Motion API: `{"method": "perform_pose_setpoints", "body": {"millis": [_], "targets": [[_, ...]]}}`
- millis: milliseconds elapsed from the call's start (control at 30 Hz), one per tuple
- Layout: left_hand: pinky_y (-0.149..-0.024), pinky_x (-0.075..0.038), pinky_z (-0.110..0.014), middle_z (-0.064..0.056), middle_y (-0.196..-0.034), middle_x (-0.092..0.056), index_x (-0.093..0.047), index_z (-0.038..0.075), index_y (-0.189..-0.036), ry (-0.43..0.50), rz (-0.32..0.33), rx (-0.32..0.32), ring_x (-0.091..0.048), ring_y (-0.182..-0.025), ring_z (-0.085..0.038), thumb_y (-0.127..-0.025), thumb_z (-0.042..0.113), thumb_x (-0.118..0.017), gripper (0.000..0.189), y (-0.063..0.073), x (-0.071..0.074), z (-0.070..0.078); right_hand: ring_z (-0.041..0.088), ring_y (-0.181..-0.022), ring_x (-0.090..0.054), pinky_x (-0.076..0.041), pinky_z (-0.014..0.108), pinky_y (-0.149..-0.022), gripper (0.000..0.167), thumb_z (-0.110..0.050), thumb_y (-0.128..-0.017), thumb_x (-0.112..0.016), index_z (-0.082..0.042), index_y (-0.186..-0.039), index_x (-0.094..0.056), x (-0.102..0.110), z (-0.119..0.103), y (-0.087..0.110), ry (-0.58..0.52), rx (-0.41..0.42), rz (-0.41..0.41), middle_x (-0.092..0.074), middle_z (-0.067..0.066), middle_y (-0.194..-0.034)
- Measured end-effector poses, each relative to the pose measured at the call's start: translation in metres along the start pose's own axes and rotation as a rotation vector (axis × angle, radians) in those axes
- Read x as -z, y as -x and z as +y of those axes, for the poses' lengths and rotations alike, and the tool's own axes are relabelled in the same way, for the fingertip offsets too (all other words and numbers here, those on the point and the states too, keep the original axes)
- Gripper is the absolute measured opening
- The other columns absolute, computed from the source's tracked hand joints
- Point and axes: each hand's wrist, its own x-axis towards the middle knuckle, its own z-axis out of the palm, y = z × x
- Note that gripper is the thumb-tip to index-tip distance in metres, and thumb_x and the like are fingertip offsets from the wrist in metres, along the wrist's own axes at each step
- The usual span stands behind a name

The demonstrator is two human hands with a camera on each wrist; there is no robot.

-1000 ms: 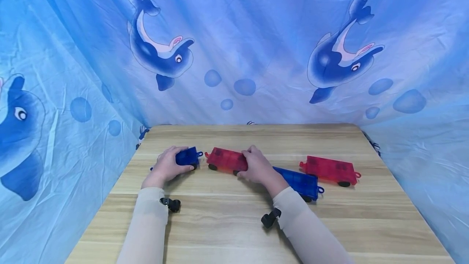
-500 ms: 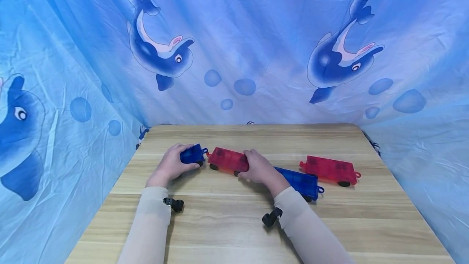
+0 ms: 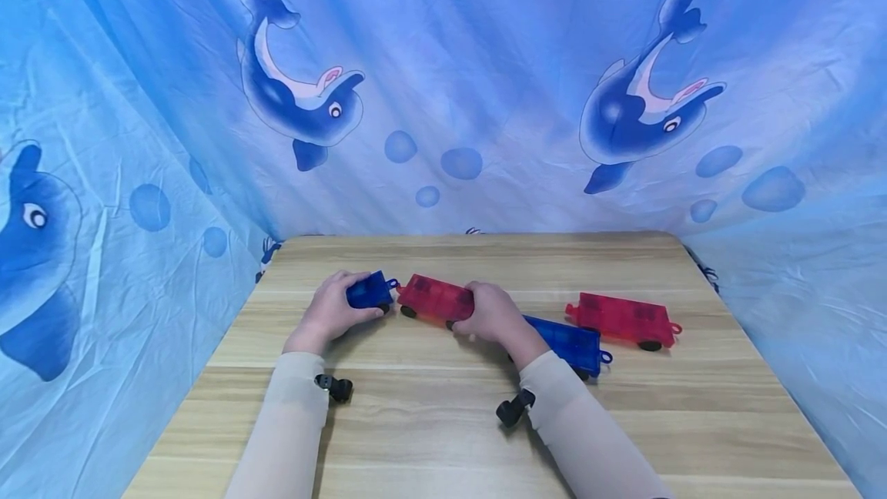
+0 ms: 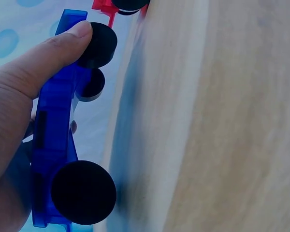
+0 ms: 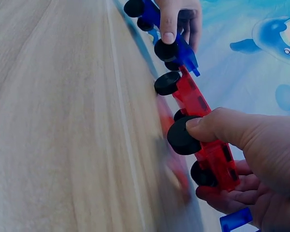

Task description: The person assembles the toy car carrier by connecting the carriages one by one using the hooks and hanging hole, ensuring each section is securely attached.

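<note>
My left hand (image 3: 327, 313) grips a translucent blue toy train car (image 3: 369, 293) with black wheels, its thumb lying against a wheel (image 4: 100, 46) in the left wrist view. Facing it is a translucent red toy train car (image 3: 431, 297), which my right hand (image 3: 493, 314) holds by its right end, thumb on a wheel (image 5: 181, 139) in the right wrist view. Both cars are close over the table. In the head view the blue car's ring coupler (image 3: 393, 283) overlaps the red car's hook end. My left palm hides the blue car's rear.
Just behind my right wrist stands a second blue car (image 3: 564, 343), partly covered by that arm. A second red car (image 3: 620, 318) is farther right on the wooden table (image 3: 430, 422). Curtains (image 3: 443, 83) printed with dolphins rise along the table's back and sides.
My left hand has moved right with the blue car, bringing its ring up to the red car's hook end. The right hand and its red car have shifted slightly right.
</note>
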Motion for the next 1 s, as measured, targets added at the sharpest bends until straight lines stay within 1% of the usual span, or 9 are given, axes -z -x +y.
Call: {"method": "perform_pose_setpoints", "body": {"millis": [233, 400, 600, 800, 867, 1000], "targets": [[-0.103, -0.047, -0.065, -0.010, -0.132, -0.058, -0.056, 0.020, -0.152, 0.037, 0.026, 0.037, -0.052, -0.124, -0.039, -0.076, 0.055, -0.091, 0.091, -0.002, 0.003, 0.004, 0.019, -0.093, -0.064, -0.055, 0.038, -0.084, 0.073, -0.039, -0.071, -0.094, -0.009, -0.132, -0.066, 0.007, 0.000, -0.001, 0.005, 0.029, 0.061, -0.072, 0.002, -0.110], [-0.101, -0.047, -0.065, -0.012, -0.136, -0.056, -0.055, 0.020, -0.154, 0.020, 0.044, 0.029, -0.051, -0.124, -0.039, -0.078, 0.059, -0.089, 0.092, -0.002, 0.005, 0.007, 0.019, -0.094, -0.063, -0.055, 0.038, -0.083, 0.075, -0.041, -0.070, -0.094, -0.010, -0.132, -0.067, 0.009, -0.002, -0.001, 0.008, 0.045, 0.085, -0.071, 0.002, -0.112], [-0.102, -0.046, -0.066, -0.013, -0.138, -0.055, -0.055, 0.021, -0.154, 0.006, 0.050, 0.024, -0.050, -0.125, -0.040, -0.078, 0.059, -0.088, 0.092, -0.001, 0.005, 0.008, 0.019, -0.091, -0.063, -0.055, 0.038, -0.081, 0.074, -0.041, -0.070, -0.094, -0.009, -0.132, -0.067, 0.011, -0.005, 0.002, -0.013, 0.059, 0.106, -0.071, 0.003, -0.111], [-0.101, -0.047, -0.065, -0.014, -0.134, -0.057, -0.057, 0.019, -0.152, 0.003, 0.056, 0.005, -0.051, -0.122, -0.040, -0.078, 0.057, -0.090, 0.090, -0.001, 0.003, 0.008, 0.018, -0.092, -0.063, -0.055, 0.036, -0.080, 0.075, -0.042, -0.071, -0.094, -0.010, -0.133, -0.066, 0.011, -0.004, 0.002, -0.018, 0.060, 0.116, -0.071, 0.002, -0.112], [-0.101, -0.047, -0.064, -0.012, -0.132, -0.057, -0.058, 0.019, -0.152, 0.002, 0.056, 0.003, -0.052, -0.121, -0.039, -0.077, 0.057, -0.090, 0.089, -0.001, 0.002, 0.008, 0.018, -0.092, -0.063, -0.055, 0.036, -0.080, 0.076, -0.042, -0.071, -0.093, -0.010, -0.134, -0.066, 0.011, -0.004, 0.001, -0.027, 0.062, 0.117, -0.071, 0.003, -0.112], [-0.101, -0.046, -0.065, -0.012, -0.132, -0.057, -0.057, 0.019, -0.152, 0.005, 0.046, 0.005, -0.052, -0.122, -0.039, -0.078, 0.057, -0.090, 0.090, 0.000, 0.001, 0.008, 0.018, -0.093, -0.063, -0.055, 0.037, -0.079, 0.076, -0.040, -0.071, -0.093, -0.012, -0.136, -0.065, 0.013, -0.004, 0.002, -0.046, 0.067, 0.118, -0.070, 0.003, -0.113]]}}
